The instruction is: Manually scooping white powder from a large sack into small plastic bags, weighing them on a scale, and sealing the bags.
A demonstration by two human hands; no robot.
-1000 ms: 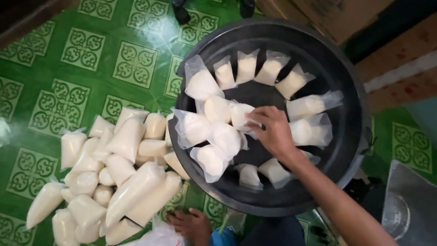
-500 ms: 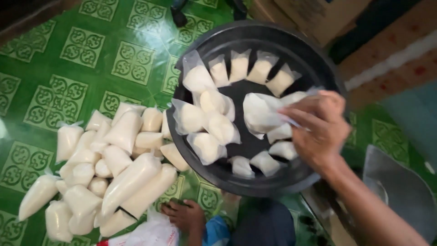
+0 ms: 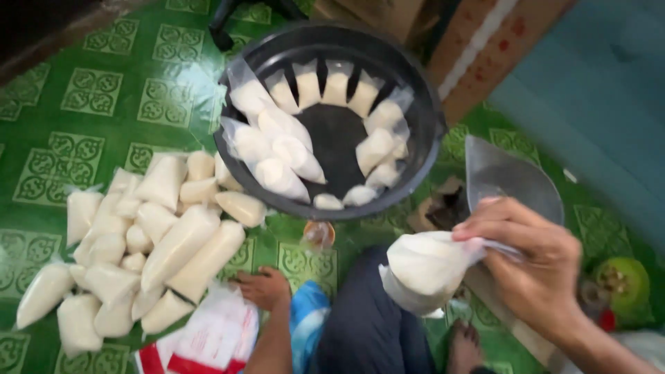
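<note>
Two hands at work over a green patterned floor [image 3: 83,90], one gripping a filled bag.

At the left of the frame, a pile of white filled bags [image 3: 138,242] lies on the floor. Just below it, at the lower centre, the left hand [image 3: 263,287] rests on the floor with its fingers curled loosely, holding nothing. At the upper centre, a black basin [image 3: 426,121] holds more white bags ranged around its wall. At the lower right, the right hand [image 3: 530,266] pinches the twisted neck of a white bag [image 3: 422,266], lifted over the person's lap, near a grey scoop [image 3: 512,180].
</note>
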